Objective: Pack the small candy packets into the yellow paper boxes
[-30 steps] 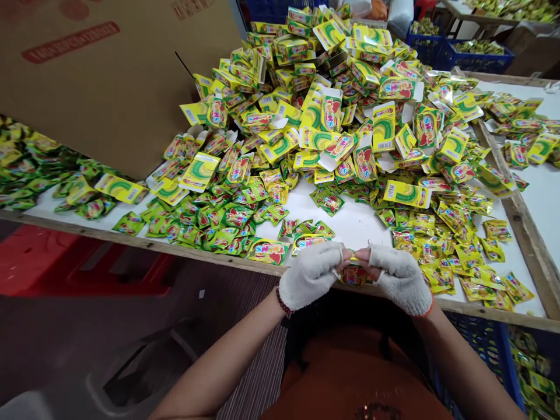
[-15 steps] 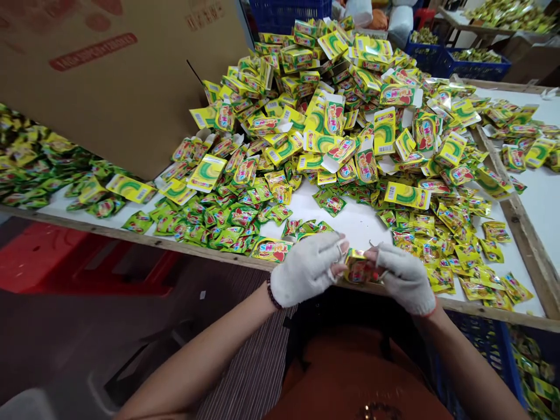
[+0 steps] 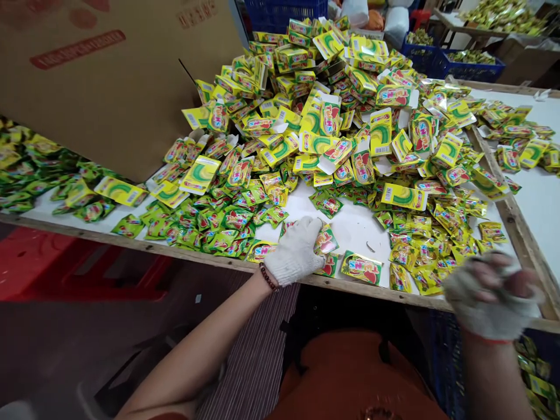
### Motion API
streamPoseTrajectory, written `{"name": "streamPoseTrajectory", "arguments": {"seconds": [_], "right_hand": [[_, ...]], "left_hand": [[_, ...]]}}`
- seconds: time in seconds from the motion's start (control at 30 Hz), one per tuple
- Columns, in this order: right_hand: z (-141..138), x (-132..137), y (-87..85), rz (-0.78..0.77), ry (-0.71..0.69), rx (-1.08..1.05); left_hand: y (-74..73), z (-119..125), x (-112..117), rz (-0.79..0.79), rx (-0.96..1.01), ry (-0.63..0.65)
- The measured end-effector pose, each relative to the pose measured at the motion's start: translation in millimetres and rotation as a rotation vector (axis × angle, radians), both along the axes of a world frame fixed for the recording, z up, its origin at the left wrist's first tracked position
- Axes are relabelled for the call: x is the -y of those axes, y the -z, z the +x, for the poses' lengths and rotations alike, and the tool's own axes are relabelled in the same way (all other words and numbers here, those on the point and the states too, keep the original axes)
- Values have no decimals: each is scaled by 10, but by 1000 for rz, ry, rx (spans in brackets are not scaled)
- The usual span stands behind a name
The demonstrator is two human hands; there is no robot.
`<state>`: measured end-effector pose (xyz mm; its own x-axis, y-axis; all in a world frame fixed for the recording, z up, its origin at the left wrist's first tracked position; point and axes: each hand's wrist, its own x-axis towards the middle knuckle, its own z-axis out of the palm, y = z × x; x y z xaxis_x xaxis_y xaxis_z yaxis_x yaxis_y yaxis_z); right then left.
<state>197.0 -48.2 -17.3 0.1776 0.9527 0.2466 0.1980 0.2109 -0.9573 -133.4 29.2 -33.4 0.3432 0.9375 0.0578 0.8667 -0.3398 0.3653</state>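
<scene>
My left hand [image 3: 298, 251], in a white fingerless glove, reaches over the front edge of the table. Its fingers and thumb close around a small printed candy box [image 3: 327, 240], partly hidden by the glove. Just under the thumb lies a second box [image 3: 330, 265], and a flat green-and-yellow box [image 3: 361, 268] rests beside it at the edge. Another box [image 3: 261, 251] shows left of my wrist. My right hand [image 3: 492, 294], gloved too, hangs in the air at the right, above the table edge; motion blurs its curled fingers, and whether it holds anything is unclear.
A heap of candy boxes [image 3: 306, 111] covers the back. Green sachets [image 3: 223, 219] lie left, yellow sachets [image 3: 424, 251] right. A large carton [image 3: 131, 76] stands at the left, a wooden strip [image 3: 520, 227] at the right. A red stool [image 3: 39, 262] and blue crate [image 3: 446, 350] are below.
Both hands were together at a small box; now they are apart. My right hand has swung right and my left has shifted slightly left onto boxes. A flat box now shows at the edge.
</scene>
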Motion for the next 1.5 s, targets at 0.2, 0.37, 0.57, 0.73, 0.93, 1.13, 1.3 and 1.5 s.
{"name": "streamPoseTrajectory", "arguments": {"seconds": [0.2,0.37,0.57,0.73,0.93,1.13,1.3,1.5], "right_hand": [[-1083,-214,394,-241,-266,-215],[-1214,-257,636,-149,-163,-164],[-1017,-221,661,-73,-198,135],[-959,-289,469,-86,-290,221],[-1002,-400,410,-73,-234,126],[-994,-346,358,77,-249,360],[-995,-284,222,81,-285,407],[-996,-305,208,123,-271,386]], "left_hand": [[179,341,395,36,648,-249],[533,597,562,-164,1009,-319],[579,447,510,-136,968,-149],[405,355,425,-39,822,-20],[328,427,357,-258,1030,-101],[210,361,310,-154,859,7],[-17,322,298,-176,744,60],[-9,285,309,9,681,187]]}}
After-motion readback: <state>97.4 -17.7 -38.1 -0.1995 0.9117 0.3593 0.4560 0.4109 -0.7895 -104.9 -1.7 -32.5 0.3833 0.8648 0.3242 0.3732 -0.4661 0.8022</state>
